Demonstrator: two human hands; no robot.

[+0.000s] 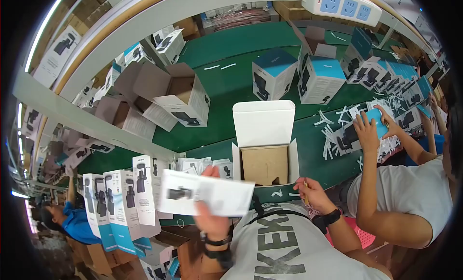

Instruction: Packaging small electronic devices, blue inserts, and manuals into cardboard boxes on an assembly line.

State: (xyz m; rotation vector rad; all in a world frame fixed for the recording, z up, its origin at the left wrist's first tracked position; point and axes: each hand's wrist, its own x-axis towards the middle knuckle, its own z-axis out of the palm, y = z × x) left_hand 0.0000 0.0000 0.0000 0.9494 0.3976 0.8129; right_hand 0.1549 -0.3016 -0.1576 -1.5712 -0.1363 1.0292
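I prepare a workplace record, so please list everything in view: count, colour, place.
leaflet: one, white, in left grip
front box: one, white, open, centre
insert: one, brown, inside it
printed boxes: many, white and blue, back, left, right
printed papers: several, white, left of front box
paper strips: many, white, mostly right
bench: one, green, centre
power strip: one, white, upper right
basket: one, pink, lower right
co-workers: three or more, blue or white clothes, sides
left grip: one, lower centre, black wristbands
right grip: one, beside front box, holding something yellowish
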